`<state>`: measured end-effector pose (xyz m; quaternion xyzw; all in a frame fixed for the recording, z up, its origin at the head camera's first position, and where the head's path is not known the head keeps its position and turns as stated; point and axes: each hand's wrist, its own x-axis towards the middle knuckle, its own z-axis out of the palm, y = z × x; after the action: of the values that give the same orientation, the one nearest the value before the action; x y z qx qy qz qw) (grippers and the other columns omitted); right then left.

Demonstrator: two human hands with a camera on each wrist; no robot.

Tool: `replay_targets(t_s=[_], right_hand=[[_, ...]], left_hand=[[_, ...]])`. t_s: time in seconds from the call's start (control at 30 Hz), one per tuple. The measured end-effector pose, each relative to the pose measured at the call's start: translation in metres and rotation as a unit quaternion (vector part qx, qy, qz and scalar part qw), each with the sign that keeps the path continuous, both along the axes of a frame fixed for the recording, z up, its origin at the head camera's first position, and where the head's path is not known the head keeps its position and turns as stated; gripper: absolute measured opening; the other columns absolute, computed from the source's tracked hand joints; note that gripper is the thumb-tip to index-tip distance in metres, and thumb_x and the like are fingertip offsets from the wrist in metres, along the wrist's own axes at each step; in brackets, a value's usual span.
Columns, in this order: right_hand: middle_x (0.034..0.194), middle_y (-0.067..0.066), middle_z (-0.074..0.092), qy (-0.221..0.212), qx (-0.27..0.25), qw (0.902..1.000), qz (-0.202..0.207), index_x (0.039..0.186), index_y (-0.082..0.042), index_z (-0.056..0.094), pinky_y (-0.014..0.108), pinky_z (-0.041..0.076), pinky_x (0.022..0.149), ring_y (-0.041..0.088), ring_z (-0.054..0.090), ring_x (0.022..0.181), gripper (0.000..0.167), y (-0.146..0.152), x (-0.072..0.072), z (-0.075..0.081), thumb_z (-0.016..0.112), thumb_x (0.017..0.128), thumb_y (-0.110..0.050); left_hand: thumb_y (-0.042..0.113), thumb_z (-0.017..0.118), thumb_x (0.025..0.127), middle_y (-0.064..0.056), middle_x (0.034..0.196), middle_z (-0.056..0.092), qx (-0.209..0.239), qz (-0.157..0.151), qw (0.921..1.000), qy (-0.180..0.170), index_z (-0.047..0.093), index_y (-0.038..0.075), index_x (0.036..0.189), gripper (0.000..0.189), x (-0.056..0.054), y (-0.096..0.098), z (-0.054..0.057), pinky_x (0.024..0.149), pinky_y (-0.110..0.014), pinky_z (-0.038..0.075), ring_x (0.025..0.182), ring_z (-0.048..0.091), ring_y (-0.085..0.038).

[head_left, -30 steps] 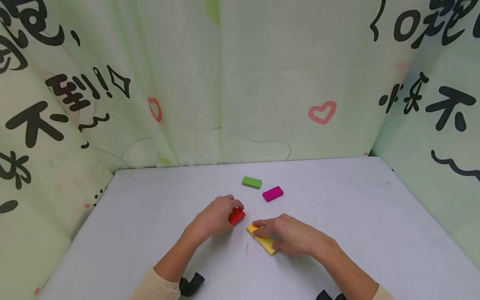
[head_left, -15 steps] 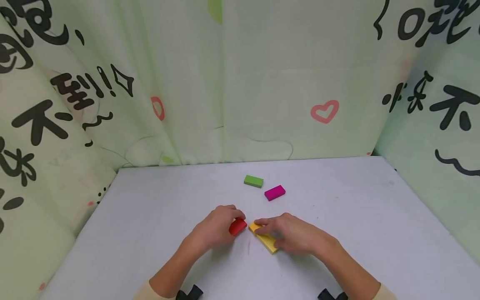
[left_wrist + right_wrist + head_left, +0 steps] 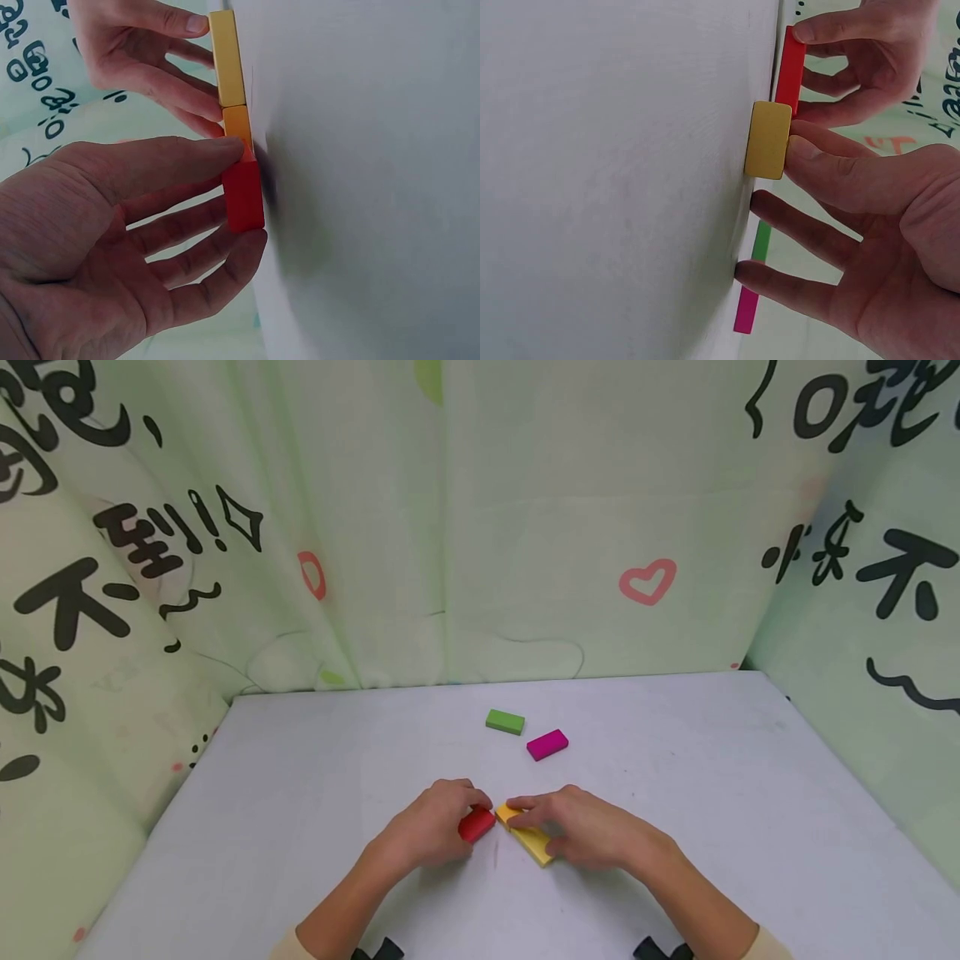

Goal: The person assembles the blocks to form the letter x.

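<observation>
The red block (image 3: 476, 824) is pinched by the left hand (image 3: 438, 822), the thumb being laid on one side and the curved fingers on the other. It is held near the middle of the white table (image 3: 675, 777), just beside the end of an orange block (image 3: 236, 124); whether the two are touching cannot be told.

The orange block is lined up end to end with a yellow block (image 3: 532, 842), and both are set slantwise on the table. This pair is held by the right hand (image 3: 585, 827): the yellow block is pressed by the thumb, while the orange block is covered in part by fingertips. Two other fingers are seen spread in the right wrist view, their tips brought down to the table.

Farther back, a green block (image 3: 505, 722) and a magenta block (image 3: 547, 744) are laid flat, near each other but apart. The table is backed by pale green cloth (image 3: 525, 485), which is marked with black lettering and a red heart outline (image 3: 648, 582).
</observation>
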<state>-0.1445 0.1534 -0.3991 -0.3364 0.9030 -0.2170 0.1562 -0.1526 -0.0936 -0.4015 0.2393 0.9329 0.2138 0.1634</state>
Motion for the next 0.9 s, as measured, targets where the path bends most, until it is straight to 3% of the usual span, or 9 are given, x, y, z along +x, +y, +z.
replay_targets(t_s=[0.67,0.9], right_hand=[[0.151,-0.002,0.061,-0.008,0.003,1.0,-0.003,0.139,-0.022,0.07,0.037,0.054,0.097,0.031,0.06,0.135,0.057,-0.0003,0.0005,0.002,0.069,0.089,0.006],[0.151,-0.004,0.06,-0.013,0.007,0.9999,-0.008,0.139,-0.024,0.069,0.039,0.054,0.099,0.03,0.06,0.136,0.057,-0.0009,0.0004,0.0015,0.07,0.09,0.004]], left_hand=[[0.012,0.089,0.079,0.004,0.11,0.069,0.012,-0.015,0.9998,-0.005,0.072,0.015,0.127,0.051,0.0022,0.001,-0.0036,0.075,-0.022,0.053,0.099,0.056,-0.011],[0.01,0.09,0.077,0.003,0.118,0.071,0.013,-0.035,0.9993,-0.007,0.071,0.015,0.133,0.059,0.0028,-0.004,-0.0027,0.078,-0.021,0.054,0.104,0.059,-0.013]])
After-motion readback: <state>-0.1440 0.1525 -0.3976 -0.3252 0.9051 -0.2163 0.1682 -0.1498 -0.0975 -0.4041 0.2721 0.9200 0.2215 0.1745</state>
